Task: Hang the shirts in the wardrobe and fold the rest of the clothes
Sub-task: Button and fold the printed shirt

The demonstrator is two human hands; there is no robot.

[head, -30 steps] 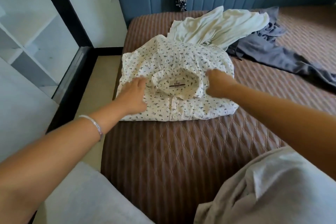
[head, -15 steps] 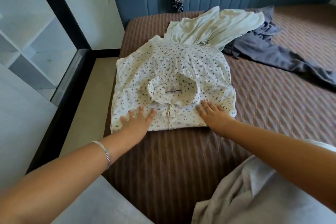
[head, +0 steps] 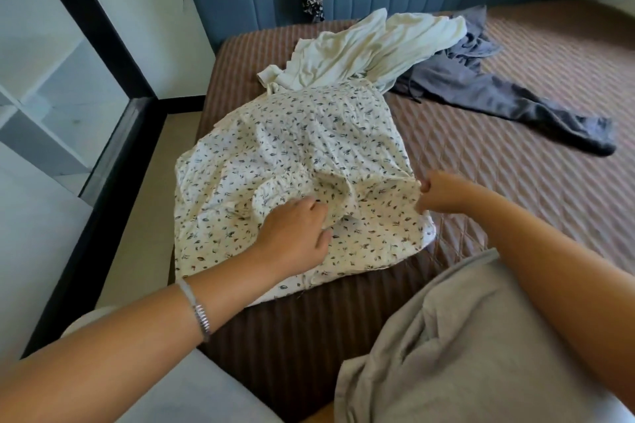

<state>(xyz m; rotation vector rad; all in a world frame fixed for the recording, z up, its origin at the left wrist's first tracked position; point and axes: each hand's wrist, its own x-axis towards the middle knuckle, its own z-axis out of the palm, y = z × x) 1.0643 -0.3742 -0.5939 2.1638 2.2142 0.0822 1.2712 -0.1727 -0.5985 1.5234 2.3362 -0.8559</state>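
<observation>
Hands: left hand, right hand each clamped on one printed shirt | cream garment: one

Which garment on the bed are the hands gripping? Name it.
The leaf-print shirt, nearest the person; both the left hand and right hand grip it. The cream garment and grey garment lie untouched behind.
</observation>
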